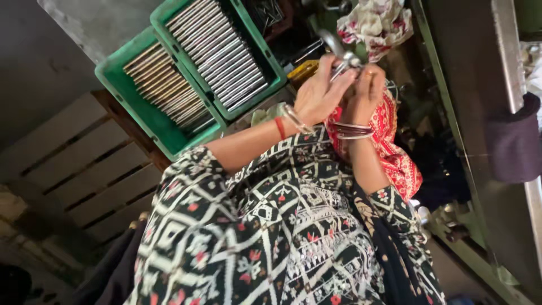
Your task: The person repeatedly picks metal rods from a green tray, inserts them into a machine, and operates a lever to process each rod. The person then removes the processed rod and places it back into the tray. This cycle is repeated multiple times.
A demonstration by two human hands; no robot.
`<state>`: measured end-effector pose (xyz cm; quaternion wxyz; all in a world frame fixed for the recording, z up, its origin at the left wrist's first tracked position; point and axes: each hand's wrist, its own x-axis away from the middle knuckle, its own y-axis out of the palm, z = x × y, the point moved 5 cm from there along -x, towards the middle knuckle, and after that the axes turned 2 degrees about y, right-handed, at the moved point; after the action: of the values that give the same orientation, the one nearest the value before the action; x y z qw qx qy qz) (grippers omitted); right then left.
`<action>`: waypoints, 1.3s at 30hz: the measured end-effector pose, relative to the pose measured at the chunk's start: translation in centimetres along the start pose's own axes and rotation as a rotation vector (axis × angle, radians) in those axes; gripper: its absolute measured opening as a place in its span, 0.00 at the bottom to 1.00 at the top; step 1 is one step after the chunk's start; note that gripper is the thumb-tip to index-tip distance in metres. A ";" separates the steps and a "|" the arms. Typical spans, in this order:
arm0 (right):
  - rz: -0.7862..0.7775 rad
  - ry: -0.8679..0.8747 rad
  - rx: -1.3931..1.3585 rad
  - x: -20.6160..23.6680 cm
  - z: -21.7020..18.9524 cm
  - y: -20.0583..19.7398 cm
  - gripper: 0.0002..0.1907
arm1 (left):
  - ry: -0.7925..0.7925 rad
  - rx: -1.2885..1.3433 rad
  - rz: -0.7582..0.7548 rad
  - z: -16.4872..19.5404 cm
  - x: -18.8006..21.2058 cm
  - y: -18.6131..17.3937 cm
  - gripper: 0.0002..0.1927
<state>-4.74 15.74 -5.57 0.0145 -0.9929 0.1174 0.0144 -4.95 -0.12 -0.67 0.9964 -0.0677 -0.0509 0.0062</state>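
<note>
A small shiny metal part point(344, 61) sits at the top middle of the view, caught between both hands just below a flowered cloth point(375, 22). The left hand point(320, 93) comes up from the lower left, its fingers point(333, 68) curled closed around the near end of the part. The right hand point(366, 93) meets it from the other side, fingers bent in and pinching the same piece, so the two hands touch each other around it. How the part is shaped beyond its bright curved end cannot be told.

Silver bangles point(294, 117) and a red thread ring the left wrist; a stack of bangles point(353, 131) rings the right. Under the right forearm hangs a red patterned cloth point(395, 152), and the person's black, white and red patterned garment fills the lower middle.

To the left of the hands stand two green plastic crates point(141, 113), side by side, each packed with rows of thin metal rods point(217, 51). They rest near a slatted wooden pallet point(84, 164). A green machine frame point(451, 113) runs down the right side.
</note>
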 end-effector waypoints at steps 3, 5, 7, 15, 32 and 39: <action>0.165 0.513 -0.427 0.8 3.7 -3.7 0.06 | -0.066 -0.436 -0.089 -5.9 -0.5 -2.1 0.11; 0.172 0.606 -0.458 0.5 4.7 -5.6 0.08 | 0.168 -0.642 0.074 -8.7 -2.4 -7.1 0.15; 0.095 0.585 -0.537 0.9 5.0 -6.8 0.08 | 0.356 -0.868 0.263 -11.2 -4.1 -11.6 0.22; 0.066 0.586 -0.490 0.2 6.6 -9.2 0.07 | 0.239 -0.875 0.273 -16.4 -3.4 -15.9 0.13; -0.025 0.543 -0.548 -1.2 8.8 -11.9 0.10 | -0.188 -1.275 -0.698 -28.3 11.9 -16.6 0.14; 0.017 0.549 -0.558 -0.3 7.7 -12.5 0.09 | -0.119 -1.181 -0.869 -26.4 13.1 -15.3 0.13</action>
<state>-2.31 28.17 -12.91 -0.2881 -0.9246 0.1167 -0.2203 10.82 -18.55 -23.34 0.7019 -0.5664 -0.1222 -0.4141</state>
